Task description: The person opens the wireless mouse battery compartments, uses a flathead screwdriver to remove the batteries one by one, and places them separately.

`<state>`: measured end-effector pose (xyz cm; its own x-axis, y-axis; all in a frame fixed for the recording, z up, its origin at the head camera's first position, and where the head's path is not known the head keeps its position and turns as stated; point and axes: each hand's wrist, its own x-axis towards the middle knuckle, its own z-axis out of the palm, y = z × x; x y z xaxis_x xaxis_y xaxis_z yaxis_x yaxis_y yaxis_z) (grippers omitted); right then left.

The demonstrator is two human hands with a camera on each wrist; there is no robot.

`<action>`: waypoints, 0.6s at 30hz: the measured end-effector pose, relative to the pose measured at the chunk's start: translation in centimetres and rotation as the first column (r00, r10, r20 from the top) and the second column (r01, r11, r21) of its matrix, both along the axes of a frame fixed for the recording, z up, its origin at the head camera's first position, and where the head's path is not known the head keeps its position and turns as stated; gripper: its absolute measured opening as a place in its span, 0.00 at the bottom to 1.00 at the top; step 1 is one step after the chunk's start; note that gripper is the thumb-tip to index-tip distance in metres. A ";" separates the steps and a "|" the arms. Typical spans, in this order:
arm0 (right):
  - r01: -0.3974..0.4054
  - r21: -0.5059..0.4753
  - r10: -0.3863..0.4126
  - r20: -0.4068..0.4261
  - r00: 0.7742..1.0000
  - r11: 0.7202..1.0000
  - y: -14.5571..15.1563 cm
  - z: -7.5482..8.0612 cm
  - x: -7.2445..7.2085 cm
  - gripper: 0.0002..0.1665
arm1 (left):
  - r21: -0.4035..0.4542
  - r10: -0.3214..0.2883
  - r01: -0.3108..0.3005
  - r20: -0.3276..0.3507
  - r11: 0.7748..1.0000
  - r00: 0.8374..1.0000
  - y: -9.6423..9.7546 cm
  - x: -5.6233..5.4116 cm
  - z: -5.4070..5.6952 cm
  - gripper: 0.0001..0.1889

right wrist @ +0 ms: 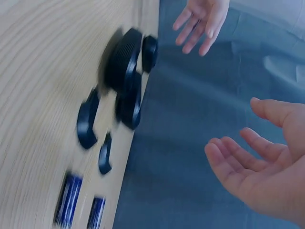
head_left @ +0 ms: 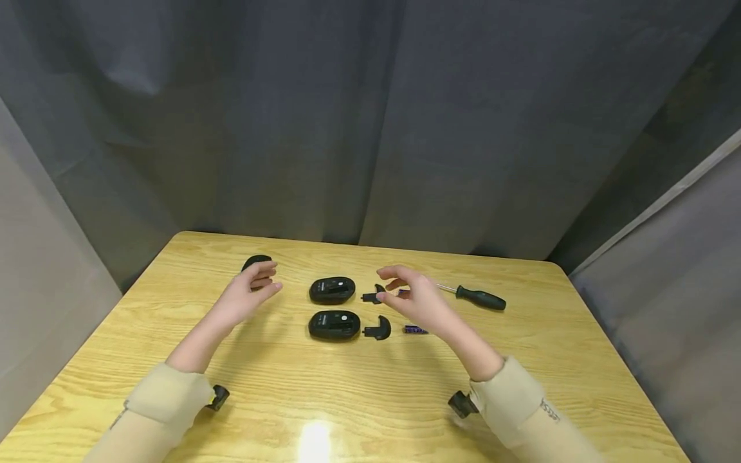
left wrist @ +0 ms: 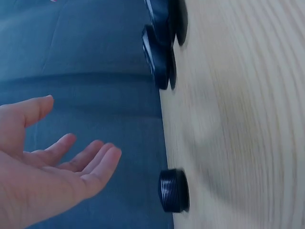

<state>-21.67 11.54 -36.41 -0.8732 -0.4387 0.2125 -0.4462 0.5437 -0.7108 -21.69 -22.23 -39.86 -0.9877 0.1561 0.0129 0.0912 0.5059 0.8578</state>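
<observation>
My left hand [head_left: 246, 294] hovers over the table's left half with loosely bent fingers, holding nothing. It overlaps a round black object [head_left: 256, 260] with a ridged side [left wrist: 172, 191]. Over the right half my right hand [head_left: 419, 299] is raised too, thumb and fingers apart and bare. Two black computer mice, a far one [head_left: 332, 290] and a near one [head_left: 334, 325], lie upside down between the hands. Beside them are two black battery covers, the near one [head_left: 379, 328] in plain sight and the far one [head_left: 373, 296] partly behind my right fingers. Two blue batteries [right wrist: 69, 199] [right wrist: 96, 212] lie further right.
A screwdriver [head_left: 480, 298] with a dark green handle lies right of my right hand, its shaft toward the hand. The wooden table [head_left: 347, 392] ends at a dark grey curtain [head_left: 370, 128] behind. Pale panels [head_left: 35, 289] stand at the sides.
</observation>
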 end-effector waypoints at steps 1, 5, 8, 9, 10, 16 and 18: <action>-0.007 -0.017 0.007 0.000 1.000 1.000 -0.5 0.1 0.0 0.25 | 0.003 0.015 -0.015 -0.008 1.000 1.000 -0.2 0.0 0.0 0.33; -0.028 -0.095 0.029 0.013 1.000 0.995 -2.6 0.3 -0.1 0.27 | 0.013 0.062 -0.061 -0.038 0.998 0.997 -0.8 0.1 -0.1 0.35; -0.026 -0.149 0.034 0.053 0.998 0.989 -4.2 0.2 -0.2 0.29 | 0.023 0.089 -0.088 -0.045 0.996 0.995 -1.1 0.1 -0.5 0.37; -0.022 -0.167 0.035 0.074 0.997 0.986 -4.7 0.2 -0.3 0.29 | 0.029 0.100 -0.099 -0.045 0.995 0.994 -1.2 0.1 -0.6 0.37; -0.018 -0.180 0.035 0.092 0.995 0.984 -5.2 0.1 -0.3 0.30 | 0.035 0.109 -0.108 -0.042 0.994 0.993 -1.4 0.1 -0.8 0.38; -0.014 -0.221 0.058 0.196 0.979 0.975 -8.4 -0.8 -1.0 0.33 | 0.082 0.152 -0.152 0.003 0.985 0.988 -2.8 -0.4 -1.6 0.40; -0.012 -0.228 0.067 0.237 0.969 0.974 -9.4 -1.1 -1.3 0.34 | 0.080 0.164 -0.165 0.015 0.983 0.986 -3.2 -0.6 -1.7 0.40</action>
<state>-22.94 2.14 -37.51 -0.8932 -0.4396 0.0942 -0.2644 0.3441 -0.9010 -22.32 -25.46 -41.55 -0.9999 -0.0094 0.0106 0.0054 0.4422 0.8969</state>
